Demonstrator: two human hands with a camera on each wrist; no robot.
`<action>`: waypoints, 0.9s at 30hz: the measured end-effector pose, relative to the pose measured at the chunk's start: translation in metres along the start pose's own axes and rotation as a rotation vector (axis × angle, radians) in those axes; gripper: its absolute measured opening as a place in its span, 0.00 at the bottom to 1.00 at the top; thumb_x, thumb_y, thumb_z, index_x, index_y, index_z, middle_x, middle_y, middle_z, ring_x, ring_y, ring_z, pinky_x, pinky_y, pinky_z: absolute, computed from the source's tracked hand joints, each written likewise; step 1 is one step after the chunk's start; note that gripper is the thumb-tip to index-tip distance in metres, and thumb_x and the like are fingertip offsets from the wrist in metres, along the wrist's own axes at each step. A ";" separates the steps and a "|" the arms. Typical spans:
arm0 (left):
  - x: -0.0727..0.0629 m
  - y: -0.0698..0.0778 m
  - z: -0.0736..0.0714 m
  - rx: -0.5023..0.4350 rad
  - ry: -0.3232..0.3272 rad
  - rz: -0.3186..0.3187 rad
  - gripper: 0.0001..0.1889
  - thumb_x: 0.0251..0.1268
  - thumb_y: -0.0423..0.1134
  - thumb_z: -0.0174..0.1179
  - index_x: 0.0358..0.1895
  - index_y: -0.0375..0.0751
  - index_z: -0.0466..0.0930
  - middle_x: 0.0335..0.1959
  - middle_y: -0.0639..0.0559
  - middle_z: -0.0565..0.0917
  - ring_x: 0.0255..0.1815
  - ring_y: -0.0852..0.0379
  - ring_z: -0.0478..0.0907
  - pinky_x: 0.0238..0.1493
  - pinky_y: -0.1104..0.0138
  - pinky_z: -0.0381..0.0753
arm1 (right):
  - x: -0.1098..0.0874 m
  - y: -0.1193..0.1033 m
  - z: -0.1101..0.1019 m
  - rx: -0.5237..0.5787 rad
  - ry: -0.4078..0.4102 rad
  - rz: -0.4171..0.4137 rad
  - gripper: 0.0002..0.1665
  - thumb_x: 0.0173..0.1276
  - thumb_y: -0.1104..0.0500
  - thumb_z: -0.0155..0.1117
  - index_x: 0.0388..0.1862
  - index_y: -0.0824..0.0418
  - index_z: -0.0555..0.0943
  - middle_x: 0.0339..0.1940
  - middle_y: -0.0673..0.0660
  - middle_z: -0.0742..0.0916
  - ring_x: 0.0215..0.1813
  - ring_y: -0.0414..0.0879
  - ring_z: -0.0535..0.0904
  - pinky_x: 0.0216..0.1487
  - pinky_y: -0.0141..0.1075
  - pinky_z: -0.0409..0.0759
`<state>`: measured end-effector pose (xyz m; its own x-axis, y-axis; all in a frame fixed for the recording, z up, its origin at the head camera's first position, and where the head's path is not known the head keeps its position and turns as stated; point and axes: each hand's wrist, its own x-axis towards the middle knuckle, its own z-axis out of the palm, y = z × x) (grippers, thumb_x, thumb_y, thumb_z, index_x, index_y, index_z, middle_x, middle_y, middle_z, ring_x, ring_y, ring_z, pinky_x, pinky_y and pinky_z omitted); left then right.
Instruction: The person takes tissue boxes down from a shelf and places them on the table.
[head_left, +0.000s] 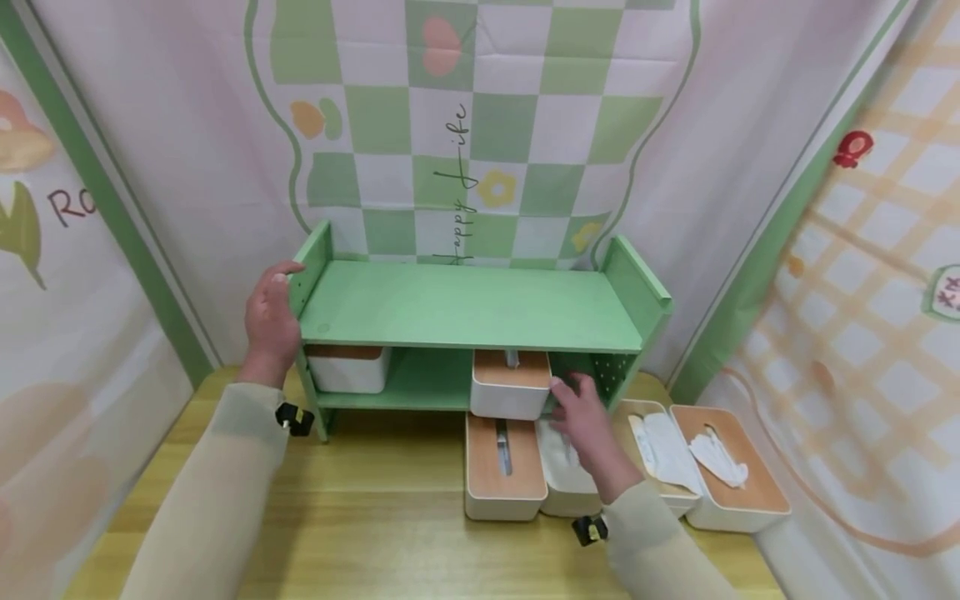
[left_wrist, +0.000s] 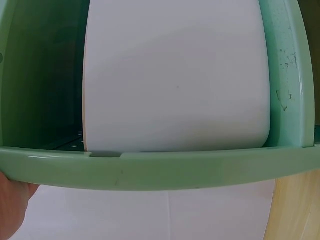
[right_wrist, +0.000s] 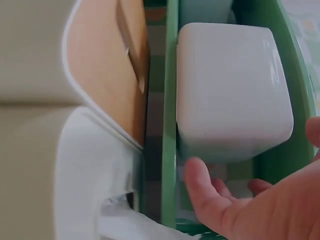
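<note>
A green two-tier desk shelf (head_left: 472, 304) stands on the wooden table. My left hand (head_left: 272, 321) rests against the outside of its left side panel; in the left wrist view only part of that hand (left_wrist: 14, 207) shows beside the green panel. On the lower tier, right of the middle, sits a white tissue box (head_left: 510, 398) with a wood-coloured lid. My right hand (head_left: 588, 421) is just right of this box. Its fingers are spread and slightly bent, near the box's end (right_wrist: 235, 85) with nothing gripped. Another white tissue box (head_left: 348, 372) occupies the lower tier's left end.
In front of the shelf, a wood-lidded tissue box (head_left: 504, 492) stands beside a pale box (head_left: 566, 479) partly behind my right hand. Farther right are two more tissue boxes, one with a tissue pack (head_left: 663, 450) on top, the other (head_left: 750, 487) with tissue sticking out. Patterned curtains surround the table.
</note>
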<state>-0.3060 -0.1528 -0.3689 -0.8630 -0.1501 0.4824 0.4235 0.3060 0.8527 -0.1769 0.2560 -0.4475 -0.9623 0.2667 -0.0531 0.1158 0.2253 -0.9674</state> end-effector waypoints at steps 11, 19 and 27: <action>0.000 0.000 -0.001 -0.002 -0.004 0.019 0.31 0.78 0.62 0.29 0.64 0.52 0.75 0.26 0.52 0.63 0.17 0.57 0.51 0.32 0.62 0.62 | 0.004 0.007 0.002 0.377 -0.132 0.285 0.57 0.70 0.29 0.53 0.81 0.62 0.45 0.66 0.84 0.64 0.60 0.77 0.71 0.54 0.58 0.76; 0.001 0.002 -0.001 -0.015 -0.020 -0.011 0.30 0.78 0.62 0.28 0.65 0.55 0.74 0.35 0.52 0.71 0.17 0.57 0.51 0.36 0.61 0.62 | 0.011 0.006 0.010 0.511 -0.172 0.331 0.63 0.64 0.30 0.62 0.82 0.54 0.38 0.65 0.86 0.62 0.61 0.77 0.69 0.57 0.57 0.75; 0.002 0.001 0.000 -0.026 -0.011 0.008 0.30 0.79 0.61 0.29 0.64 0.51 0.75 0.45 0.50 0.73 0.20 0.55 0.51 0.49 0.61 0.60 | 0.011 0.006 0.011 0.528 -0.187 0.341 0.58 0.67 0.37 0.63 0.81 0.54 0.40 0.64 0.84 0.64 0.58 0.76 0.72 0.56 0.56 0.76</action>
<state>-0.3071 -0.1531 -0.3674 -0.8624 -0.1372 0.4872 0.4374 0.2824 0.8538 -0.1896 0.2497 -0.4570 -0.9250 0.0639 -0.3746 0.3315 -0.3462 -0.8776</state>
